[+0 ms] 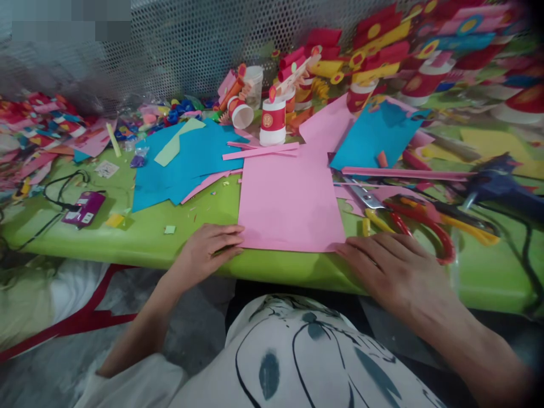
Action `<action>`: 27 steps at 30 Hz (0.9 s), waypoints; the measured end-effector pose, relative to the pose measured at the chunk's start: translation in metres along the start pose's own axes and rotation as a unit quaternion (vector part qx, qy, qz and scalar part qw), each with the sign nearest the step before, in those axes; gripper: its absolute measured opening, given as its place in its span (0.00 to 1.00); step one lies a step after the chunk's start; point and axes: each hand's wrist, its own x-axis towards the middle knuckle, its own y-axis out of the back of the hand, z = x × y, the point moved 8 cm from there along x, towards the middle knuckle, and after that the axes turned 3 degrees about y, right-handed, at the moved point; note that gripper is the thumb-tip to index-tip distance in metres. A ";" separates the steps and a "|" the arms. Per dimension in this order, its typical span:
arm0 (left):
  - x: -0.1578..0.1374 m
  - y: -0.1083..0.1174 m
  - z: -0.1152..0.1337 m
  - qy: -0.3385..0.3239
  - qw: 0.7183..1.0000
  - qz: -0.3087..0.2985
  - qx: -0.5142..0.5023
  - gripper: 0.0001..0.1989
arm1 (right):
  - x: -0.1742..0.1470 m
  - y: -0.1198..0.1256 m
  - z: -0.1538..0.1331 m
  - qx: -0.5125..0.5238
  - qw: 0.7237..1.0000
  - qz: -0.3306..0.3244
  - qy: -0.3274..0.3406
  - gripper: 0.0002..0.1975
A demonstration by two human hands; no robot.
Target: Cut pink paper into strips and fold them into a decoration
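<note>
A sheet of pink paper (291,198) lies flat at the near edge of the green table, its front edge slightly raised like a narrow fold. My left hand (208,246) pinches its near left corner between thumb and fingers. At the near right corner, my right hand (389,263) grips the same edge, its thumb mostly hidden. Narrow pink paper strips (261,151) lie across the far end of the sheet. Just beyond my right hand are scissors with red handles (442,238), partly covered by other tools and paper.
Blue paper sheets (191,158) lie left, another blue sheet (378,136) right. A red-and-white paper cup (273,122) stands behind, near several paper-roll models (378,51). A dark blue glue gun (505,187) lies right; a purple corded device (84,208) sits left. Perforated metal (191,51) backs the table.
</note>
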 end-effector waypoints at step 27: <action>0.008 -0.004 -0.012 0.155 0.981 -0.034 -0.109 0.10 | 0.013 -0.008 0.022 0.058 0.994 0.007 -0.097 0.09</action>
